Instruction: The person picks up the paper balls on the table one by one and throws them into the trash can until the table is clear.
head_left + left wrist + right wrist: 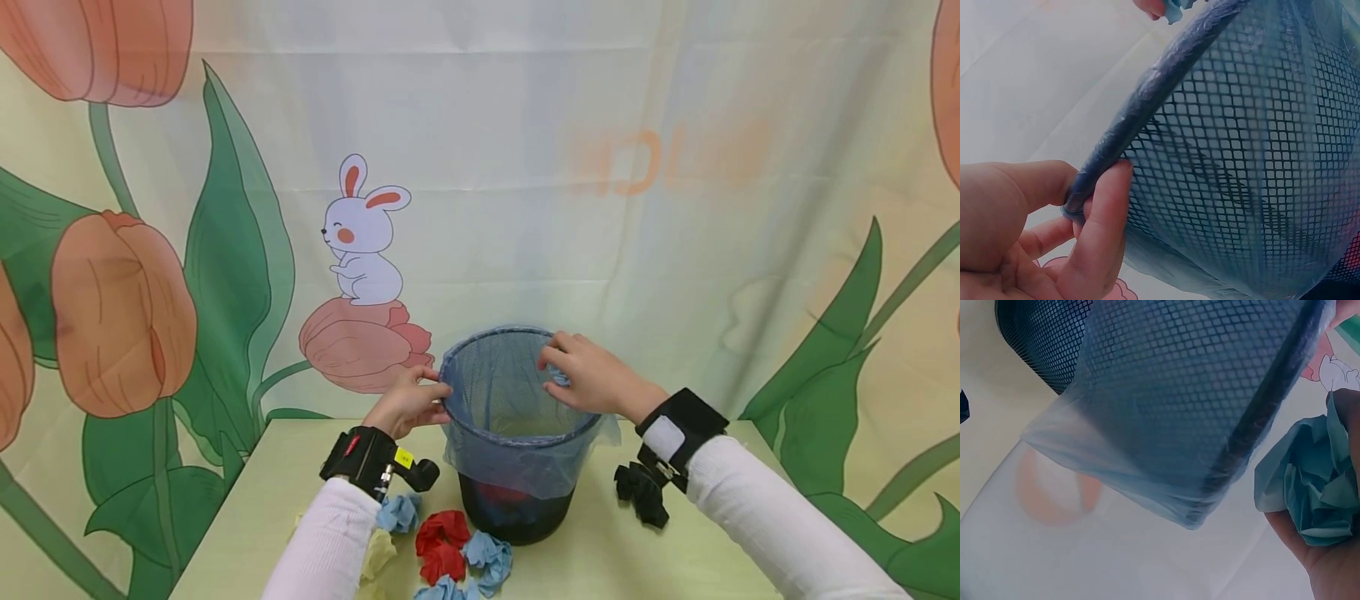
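A black mesh waste bin (525, 523) stands upright on the table, with a translucent blue bin liner (517, 468) folded over its rim. My left hand (408, 404) pinches the left side of the lined rim (1125, 125), thumb and fingers on either side of it. Over the right part of the bin's mouth, my right hand (596, 375) holds a crumpled blue paper ball (1319, 481), mostly covered by the fingers in the head view. Something red shows faintly through the lower part of the bin.
Crumpled red paper (442, 542), blue paper (489, 562) and pale yellow paper (377, 554) lie on the light table (240, 508), in front and left of the bin. A crumpled black paper (643, 496) lies to its right. A printed cloth backdrop (510, 208) hangs behind.
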Action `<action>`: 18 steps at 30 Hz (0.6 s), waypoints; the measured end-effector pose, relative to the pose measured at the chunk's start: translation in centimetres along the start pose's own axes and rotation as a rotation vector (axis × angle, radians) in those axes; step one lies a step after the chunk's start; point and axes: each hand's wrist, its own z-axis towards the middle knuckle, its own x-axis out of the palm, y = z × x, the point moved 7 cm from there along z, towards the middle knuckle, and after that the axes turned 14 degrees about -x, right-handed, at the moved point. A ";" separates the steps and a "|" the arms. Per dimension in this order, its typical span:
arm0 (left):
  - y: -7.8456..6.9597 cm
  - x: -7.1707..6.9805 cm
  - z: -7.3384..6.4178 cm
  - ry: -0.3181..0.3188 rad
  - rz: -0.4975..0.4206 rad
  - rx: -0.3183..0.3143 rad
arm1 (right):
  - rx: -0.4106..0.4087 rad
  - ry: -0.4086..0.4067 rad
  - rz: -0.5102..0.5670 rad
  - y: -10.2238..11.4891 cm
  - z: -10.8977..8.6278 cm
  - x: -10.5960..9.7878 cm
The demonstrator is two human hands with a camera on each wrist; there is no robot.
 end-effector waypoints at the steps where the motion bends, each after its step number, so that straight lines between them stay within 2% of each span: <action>1: 0.0 0.0 0.0 0.003 0.000 0.000 | 0.007 0.003 0.003 0.0 0.0 0.0; 13: 0.0 0.0 0.0 -0.001 0.001 0.000 | 0.056 0.010 0.046 -0.3 -0.2 0.3; 18: 0.0 0.0 0.1 0.005 -0.002 0.003 | 0.071 0.009 0.029 -0.5 -0.4 0.4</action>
